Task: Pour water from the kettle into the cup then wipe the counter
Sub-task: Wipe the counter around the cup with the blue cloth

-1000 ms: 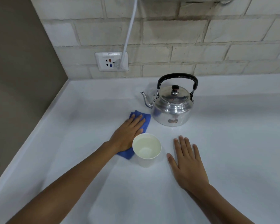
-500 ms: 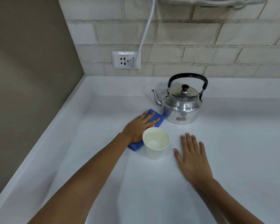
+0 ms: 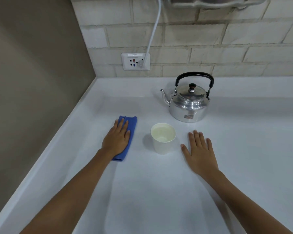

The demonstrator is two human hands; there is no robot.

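Note:
A shiny metal kettle (image 3: 189, 105) with a black handle stands upright at the back of the white counter (image 3: 159, 191), spout pointing left. In front of it a white paper cup (image 3: 163, 138) stands upright with water in it. My left hand (image 3: 117, 140) lies flat on a folded blue cloth (image 3: 131, 130) to the left of the cup, pressing it to the counter. My right hand (image 3: 199, 150) rests flat on the counter to the right of the cup, fingers spread, holding nothing.
A brown wall (image 3: 32, 81) borders the counter on the left, and a brick wall stands behind it. On the brick wall a socket plate (image 3: 135, 61) has a white cable (image 3: 153, 31) plugged in that runs upward.
My left hand has slid the blue cloth to the left, away from the kettle and the cup. The right hand has stayed flat beside the cup.

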